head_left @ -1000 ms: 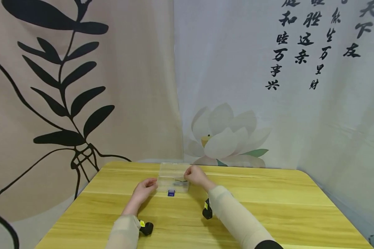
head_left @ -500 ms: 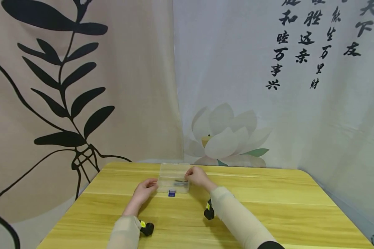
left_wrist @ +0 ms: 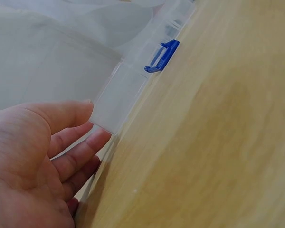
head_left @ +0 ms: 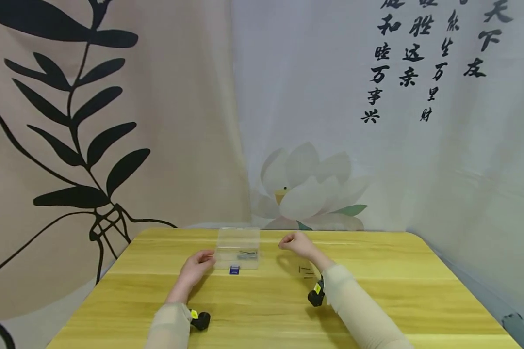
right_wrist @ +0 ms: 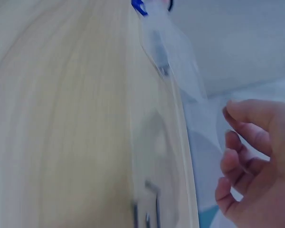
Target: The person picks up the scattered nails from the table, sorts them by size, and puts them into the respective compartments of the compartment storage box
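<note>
The clear plastic case lies lid up on the table, its blue latch facing me. Thin dark and grey metal pieces rest in its front part. At the left end, my left hand touches the case with thumb and fingertips, fingers fairly straight. My right hand hovers right of the case, apart from it, fingers loosely bent; in the right wrist view nothing shows between thumb and forefinger. Several dark L-shaped hex keys lie on the table close to my right wrist.
The wooden table ends just behind the case, where a printed cloth backdrop hangs. Black wrist cameras sit on both sleeves, low over the tabletop.
My right hand has let go of a thin dark piece in the case and moved right. The hex keys on the table now show beside my wrist. The left hand stays at the case.
</note>
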`<state>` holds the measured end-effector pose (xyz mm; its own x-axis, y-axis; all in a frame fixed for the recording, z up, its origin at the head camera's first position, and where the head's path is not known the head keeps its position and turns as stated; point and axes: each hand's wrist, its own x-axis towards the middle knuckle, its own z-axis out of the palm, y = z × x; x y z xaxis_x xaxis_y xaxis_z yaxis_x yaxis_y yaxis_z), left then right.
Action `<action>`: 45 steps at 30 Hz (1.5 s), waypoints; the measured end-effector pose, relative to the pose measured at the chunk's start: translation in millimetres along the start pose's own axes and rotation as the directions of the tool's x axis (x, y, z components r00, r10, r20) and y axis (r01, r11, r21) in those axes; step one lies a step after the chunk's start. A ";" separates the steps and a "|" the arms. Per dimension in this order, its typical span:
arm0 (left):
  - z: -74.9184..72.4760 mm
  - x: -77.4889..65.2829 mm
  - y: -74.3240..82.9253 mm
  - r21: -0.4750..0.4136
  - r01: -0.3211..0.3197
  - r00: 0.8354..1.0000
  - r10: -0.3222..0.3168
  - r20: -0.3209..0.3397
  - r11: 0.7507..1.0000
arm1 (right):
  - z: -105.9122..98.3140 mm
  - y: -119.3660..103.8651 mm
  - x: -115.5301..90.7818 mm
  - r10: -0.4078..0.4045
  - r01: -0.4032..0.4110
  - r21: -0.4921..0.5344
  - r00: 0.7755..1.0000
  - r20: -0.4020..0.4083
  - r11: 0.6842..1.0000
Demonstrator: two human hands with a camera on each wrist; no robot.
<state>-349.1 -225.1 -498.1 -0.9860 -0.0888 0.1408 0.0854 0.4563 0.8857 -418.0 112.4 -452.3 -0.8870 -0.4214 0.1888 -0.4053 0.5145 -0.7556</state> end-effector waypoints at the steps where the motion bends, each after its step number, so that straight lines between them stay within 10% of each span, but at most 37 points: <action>1: -0.4 0.1 -0.4 -0.003 0.001 1.000 -0.001 0.000 1.000 | -3.6 2.7 -4.3 0.019 -0.019 0.011 1.000 0.002 1.000; 21: -1.2 -0.6 -2.4 -0.005 0.027 1.000 -0.027 -0.001 1.000 | -25.5 47.6 -64.2 0.170 -0.155 0.181 0.983 -0.074 0.971; 45: -0.1 2.5 -0.9 -0.005 0.023 1.000 -0.023 0.010 1.000 | -33.9 54.9 -81.4 0.200 -0.199 0.056 0.980 -0.021 0.978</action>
<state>-351.6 -225.8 -498.4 -0.9891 -0.0902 0.1162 0.0636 0.4501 0.8907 -375.6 200.3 -487.9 -0.9547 -0.2939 0.0473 -0.2081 0.5453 -0.8120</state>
